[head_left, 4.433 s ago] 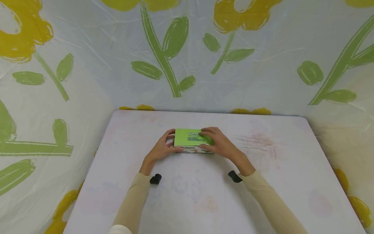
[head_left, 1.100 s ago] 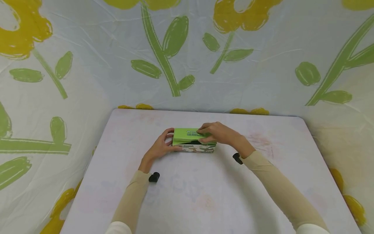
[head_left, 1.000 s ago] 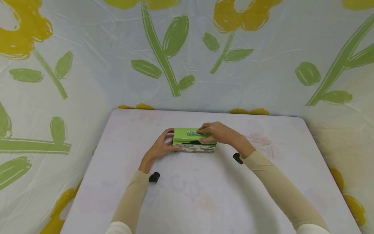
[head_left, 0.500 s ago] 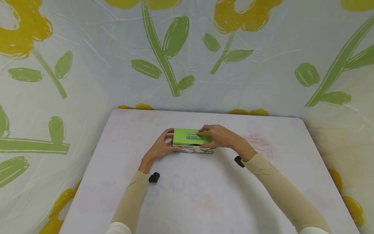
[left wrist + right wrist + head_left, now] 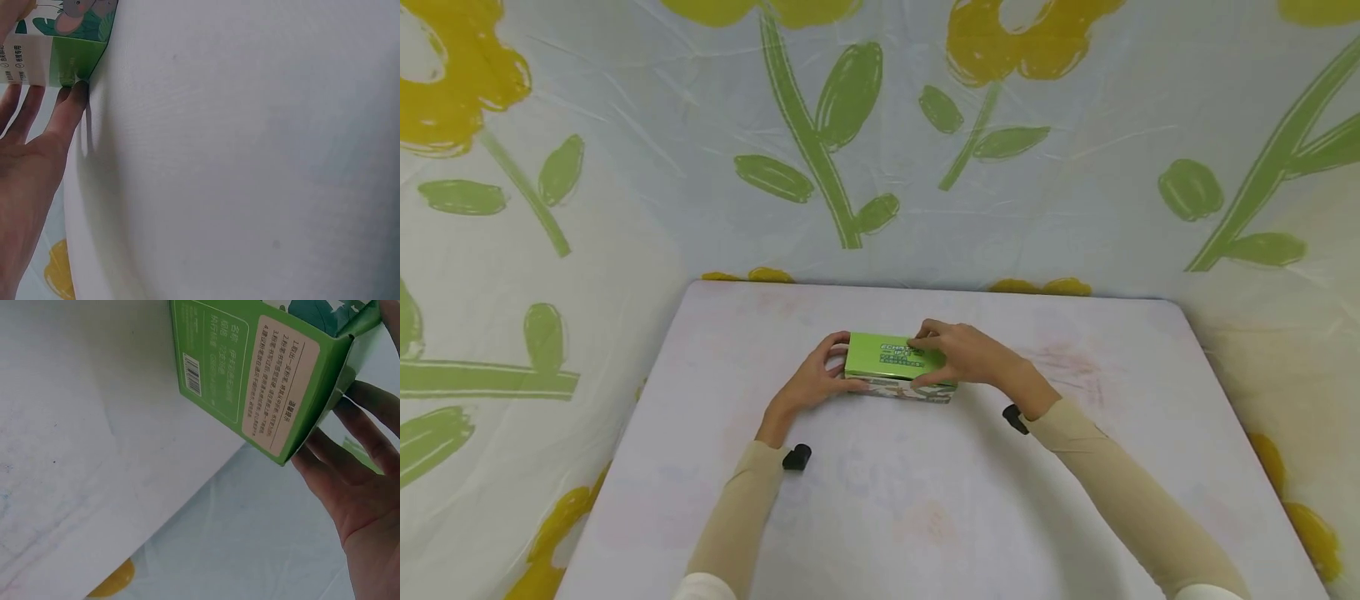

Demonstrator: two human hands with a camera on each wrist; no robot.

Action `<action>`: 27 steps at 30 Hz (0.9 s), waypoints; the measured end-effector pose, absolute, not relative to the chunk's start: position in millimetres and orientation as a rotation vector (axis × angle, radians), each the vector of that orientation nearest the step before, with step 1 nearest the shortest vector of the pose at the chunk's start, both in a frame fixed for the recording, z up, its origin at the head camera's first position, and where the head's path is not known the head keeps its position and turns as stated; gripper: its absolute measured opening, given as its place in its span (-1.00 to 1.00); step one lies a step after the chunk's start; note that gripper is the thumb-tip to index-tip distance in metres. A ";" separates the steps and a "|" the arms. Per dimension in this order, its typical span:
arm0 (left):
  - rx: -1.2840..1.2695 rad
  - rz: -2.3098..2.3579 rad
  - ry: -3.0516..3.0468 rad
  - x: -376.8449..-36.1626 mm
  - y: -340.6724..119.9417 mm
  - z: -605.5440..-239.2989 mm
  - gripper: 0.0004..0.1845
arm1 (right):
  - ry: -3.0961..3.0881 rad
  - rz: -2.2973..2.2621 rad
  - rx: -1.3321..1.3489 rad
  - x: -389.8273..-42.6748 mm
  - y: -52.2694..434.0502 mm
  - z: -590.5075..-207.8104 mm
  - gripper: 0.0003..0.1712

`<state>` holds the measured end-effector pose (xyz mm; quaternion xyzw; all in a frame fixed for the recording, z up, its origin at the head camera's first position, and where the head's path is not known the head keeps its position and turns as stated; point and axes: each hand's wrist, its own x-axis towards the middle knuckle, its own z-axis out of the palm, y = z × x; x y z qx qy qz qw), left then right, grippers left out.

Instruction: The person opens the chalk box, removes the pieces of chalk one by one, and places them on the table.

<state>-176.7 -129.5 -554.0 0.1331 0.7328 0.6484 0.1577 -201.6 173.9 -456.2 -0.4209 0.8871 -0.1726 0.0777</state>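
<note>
Your left hand [image 5: 811, 386] braces green carton [image 5: 891, 359] at 9 o'clock; right hand [image 5: 964, 358] grips lid, nearly closed.

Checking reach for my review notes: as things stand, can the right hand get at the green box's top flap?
Probably yes. The right hand already rests on the green box, its fingers over the top, and nothing lies between them.
</note>
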 end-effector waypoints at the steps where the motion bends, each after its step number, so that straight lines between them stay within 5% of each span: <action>1: 0.376 1.857 2.096 -176.8 -129.5 -553.7 0.03 | 2.666 -0.510 -1.267 -200.1 173.5 -456.4 -0.18; 27: 0.445 1.773 2.175 -178.8 -128.0 -556.7 0.06 | 2.522 -0.626 -1.250 -217.8 176.1 -449.4 -0.43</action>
